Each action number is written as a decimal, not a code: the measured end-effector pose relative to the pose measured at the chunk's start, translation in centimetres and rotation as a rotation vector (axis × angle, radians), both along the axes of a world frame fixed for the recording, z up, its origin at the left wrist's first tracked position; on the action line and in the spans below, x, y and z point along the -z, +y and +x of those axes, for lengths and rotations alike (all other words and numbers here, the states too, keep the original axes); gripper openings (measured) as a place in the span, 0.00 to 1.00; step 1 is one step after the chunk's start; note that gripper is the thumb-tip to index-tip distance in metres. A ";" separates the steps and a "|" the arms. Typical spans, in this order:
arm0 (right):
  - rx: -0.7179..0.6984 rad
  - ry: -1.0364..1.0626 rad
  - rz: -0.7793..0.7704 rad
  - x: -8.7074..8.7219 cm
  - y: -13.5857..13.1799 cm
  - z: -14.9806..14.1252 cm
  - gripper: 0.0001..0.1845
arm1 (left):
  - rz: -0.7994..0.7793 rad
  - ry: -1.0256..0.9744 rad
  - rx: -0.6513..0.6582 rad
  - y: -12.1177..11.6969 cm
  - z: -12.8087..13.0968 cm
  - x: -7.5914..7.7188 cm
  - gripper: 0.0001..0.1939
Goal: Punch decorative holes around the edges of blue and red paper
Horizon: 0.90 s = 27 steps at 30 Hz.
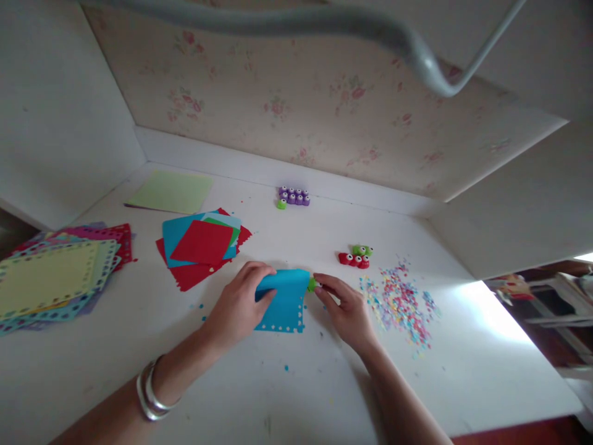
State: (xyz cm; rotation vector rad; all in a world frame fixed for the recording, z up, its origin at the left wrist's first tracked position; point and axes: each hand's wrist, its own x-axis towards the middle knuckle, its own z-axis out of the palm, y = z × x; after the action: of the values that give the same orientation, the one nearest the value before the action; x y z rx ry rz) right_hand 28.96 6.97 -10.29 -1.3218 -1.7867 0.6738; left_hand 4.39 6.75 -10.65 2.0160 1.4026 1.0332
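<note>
A blue sheet of paper (283,303) with small holes punched along its lower and right edges is in front of me. My left hand (243,295) grips its left side, thumb below and fingers over the top, and the upper part of the sheet is curled. At the sheet's upper right edge, my right hand (345,308) pinches a small green craft punch (312,285). The punch sits against the paper's edge and is partly covered by my fingers. Small blue cut-outs lie on the table around the sheet.
Red, blue and green papers (204,242) overlap at the left of centre. Farther left is a stack of hole-edged sheets (50,272); pale green paper (171,191) lies behind. Purple punches (296,198) stand near the wall, red punches (354,260) to the right. Colourful confetti (403,303) is scattered at right.
</note>
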 end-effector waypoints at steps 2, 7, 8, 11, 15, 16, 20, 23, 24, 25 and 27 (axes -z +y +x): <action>0.011 0.040 0.013 -0.1 -0.1 0.0 0.10 | -0.086 -0.105 -0.046 0.0 0.2 -0.3 0.18; 0.037 0.101 0.011 -0.3 -0.2 0.2 0.09 | -0.343 -0.258 -0.140 0.1 0.4 -0.7 0.27; 0.035 0.110 0.006 -0.3 -0.2 0.2 0.09 | -0.370 -0.274 -0.144 0.2 0.4 -0.7 0.26; 0.043 0.123 -0.004 -0.2 -0.2 0.3 0.09 | -0.422 -0.302 -0.144 0.4 0.3 -0.7 0.26; 0.047 0.112 -0.010 -0.2 -0.3 0.3 0.09 | -0.440 -0.294 -0.142 0.4 0.4 -0.7 0.26; 0.045 0.110 -0.010 -0.2 -0.3 0.3 0.09 | -0.442 -0.292 -0.143 0.4 0.4 -0.8 0.26; 0.038 0.110 0.003 -0.1 -0.3 0.3 0.08 | -0.465 -0.303 -0.148 0.3 0.4 -1.0 0.26; 0.037 0.105 0.011 0.0 -0.3 0.3 0.08 | -0.471 -0.309 -0.139 0.3 0.2 -1.1 0.26; 0.038 0.100 0.010 -0.1 -0.3 0.3 0.08 | -0.471 -0.312 -0.134 0.2 0.2 -1.2 0.26; 0.037 0.096 0.009 -0.1 -0.3 0.3 0.08 | -0.471 -0.314 -0.131 0.2 0.2 -1.2 0.26; 0.038 0.090 0.012 -0.1 -0.3 0.3 0.08 | -0.468 -0.316 -0.127 0.2 0.2 -1.2 0.26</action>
State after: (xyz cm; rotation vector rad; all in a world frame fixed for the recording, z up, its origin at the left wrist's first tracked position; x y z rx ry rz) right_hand 29.22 6.69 -10.17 -1.2946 -1.6871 0.6903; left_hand 4.55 6.98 -9.40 1.3815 1.4486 0.9203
